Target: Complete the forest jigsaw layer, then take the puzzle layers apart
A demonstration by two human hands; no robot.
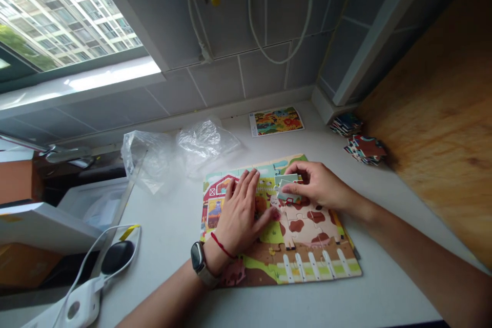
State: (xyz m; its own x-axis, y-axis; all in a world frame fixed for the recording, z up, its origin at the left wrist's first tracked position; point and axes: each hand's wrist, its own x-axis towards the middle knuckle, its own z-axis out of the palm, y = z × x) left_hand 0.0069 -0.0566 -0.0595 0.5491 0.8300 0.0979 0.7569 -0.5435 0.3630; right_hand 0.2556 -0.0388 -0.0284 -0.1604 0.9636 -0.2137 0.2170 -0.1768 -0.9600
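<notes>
A farm jigsaw puzzle (307, 225) with a barn, a spotted cow and a white fence lies on the pale countertop. My left hand (242, 210) rests flat on its left half, fingers stretched out, covering part of the picture. Over the upper right of the puzzle, my right hand (313, 184) pinches puzzle pieces (289, 188), light green with a bit of red, between thumb and fingers. At least two pieces overlap there. What lies directly beneath them is hidden.
Stacked puzzle pieces (365, 149) sit at the right edge. A picture card (277, 121) lies near the wall. Crumpled clear plastic bags (207, 141) are at the back left. A power strip (82, 302) with a cable and black disc (117, 257) lies front left.
</notes>
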